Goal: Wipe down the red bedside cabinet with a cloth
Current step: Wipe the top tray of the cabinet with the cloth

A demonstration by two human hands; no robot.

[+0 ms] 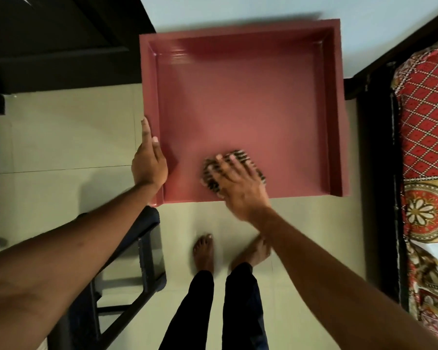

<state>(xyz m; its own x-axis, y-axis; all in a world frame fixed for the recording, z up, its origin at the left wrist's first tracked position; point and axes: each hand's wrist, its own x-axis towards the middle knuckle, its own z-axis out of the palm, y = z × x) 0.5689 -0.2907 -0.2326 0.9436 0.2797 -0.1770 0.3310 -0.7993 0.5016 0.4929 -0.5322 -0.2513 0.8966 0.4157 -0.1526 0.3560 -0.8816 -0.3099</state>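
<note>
The red bedside cabinet [243, 102] is seen from straight above, its top a flat surface with raised rims on the left, back and right. A bunched striped cloth [234, 160] lies on the top near the front edge. My right hand [238, 185] presses flat on the cloth with fingers spread, covering most of it. My left hand [149, 162] rests against the cabinet's left rim near the front corner, fingers straight along the outer side and thumb on the rim.
A dark stool or frame [137, 261] stands on the pale tiled floor at the cabinet's front left. A bed with a red patterned cover [427, 147] runs along the right. Dark furniture [61, 41] fills the upper left. My bare feet [204, 253] stand before the cabinet.
</note>
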